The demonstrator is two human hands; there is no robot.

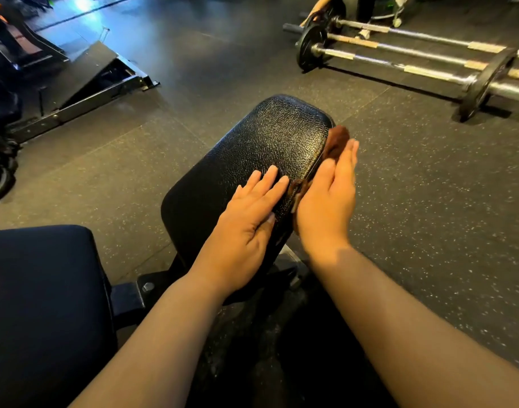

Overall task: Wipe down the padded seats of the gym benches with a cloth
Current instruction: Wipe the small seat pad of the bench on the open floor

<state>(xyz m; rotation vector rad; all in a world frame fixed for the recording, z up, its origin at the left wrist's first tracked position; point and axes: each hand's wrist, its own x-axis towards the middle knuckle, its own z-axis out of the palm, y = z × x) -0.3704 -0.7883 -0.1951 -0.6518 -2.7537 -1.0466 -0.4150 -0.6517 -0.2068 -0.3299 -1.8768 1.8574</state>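
The left hand (pixel 246 213) lies flat, fingers straight, on the black bench pad (pixel 270 142) at frame centre. The right hand (pixel 329 201), fingers straight, presses a brown cloth (pixel 337 141) against the pad's right edge.

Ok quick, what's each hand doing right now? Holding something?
Left hand: open, flat on the black textured leather bench pad, holding nothing.
Right hand: open, straight fingers pressing the brown cloth against the pad's right side.
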